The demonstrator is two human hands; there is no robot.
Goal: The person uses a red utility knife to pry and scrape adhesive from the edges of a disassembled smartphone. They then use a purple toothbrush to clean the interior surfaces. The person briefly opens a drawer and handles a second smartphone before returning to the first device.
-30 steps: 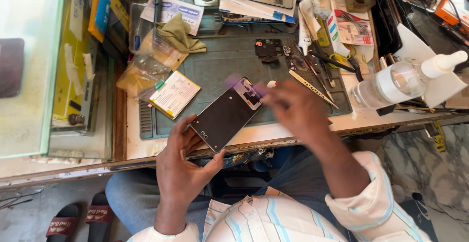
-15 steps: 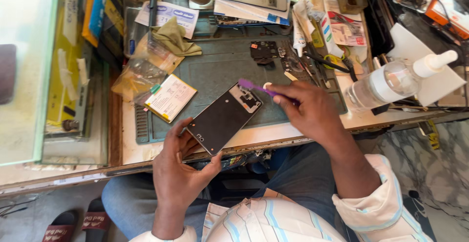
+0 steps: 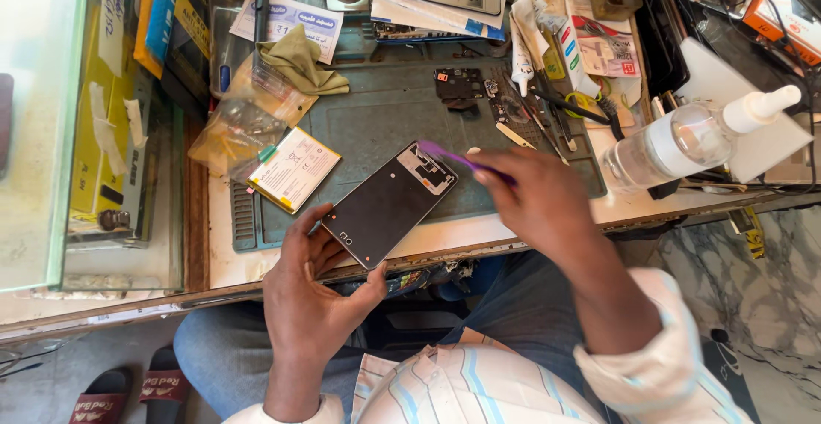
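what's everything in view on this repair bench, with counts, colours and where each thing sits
dark flat phone panel: 1, black, front edge of mat, held tilted
thin purple pry tool: 1, purple, tip on the panel's top end
grey-green rubber work mat: 1, centre of bench
flat yellow-edged battery pack: 1, white and yellow, left edge of mat
olive folded cloth: 1, back left of mat
clear plastic spray bottle: 1, clear with white nozzle, lying at right
small black circuit board: 1, back of mat
dark sandals: 2, floor, lower left
left hand: grips the panel's lower end
right hand: holds the pry tool
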